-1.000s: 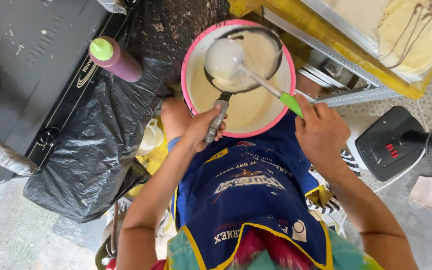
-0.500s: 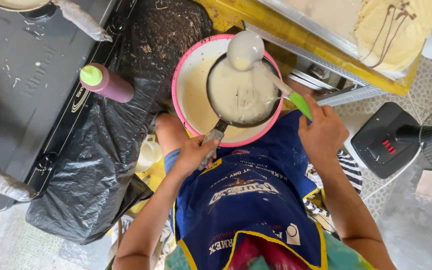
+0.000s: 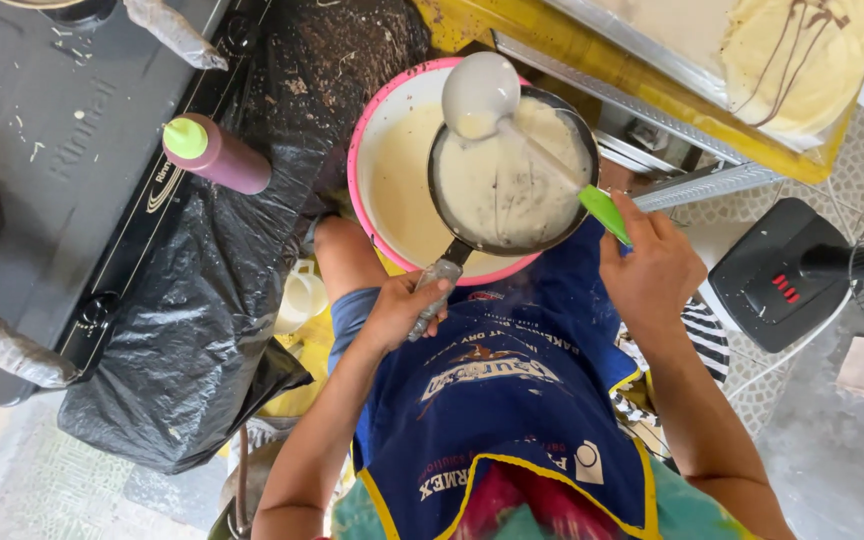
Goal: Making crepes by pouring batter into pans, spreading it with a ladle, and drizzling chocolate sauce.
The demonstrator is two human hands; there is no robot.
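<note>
Left hand [image 3: 404, 310]: gripping the frying pan [image 3: 508, 180] handle, frame centre.
Right hand [image 3: 652, 270]: clamping the green-handled ladle [image 3: 480, 92], probably battered.
Pan: hovering over the pink batter bowl [image 3: 380, 140].

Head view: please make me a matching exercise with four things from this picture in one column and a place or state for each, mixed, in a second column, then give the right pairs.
Things
1. pan
2. ladle
3. squeeze bottle
4. pink basin

Places or states
A. lies on its side on the black plastic sheet
B. holds pale batter, under the pan
C. held by its handle in the left hand
D. held by its green handle in the right hand

Pairs: 1-C, 2-D, 3-A, 4-B
</note>
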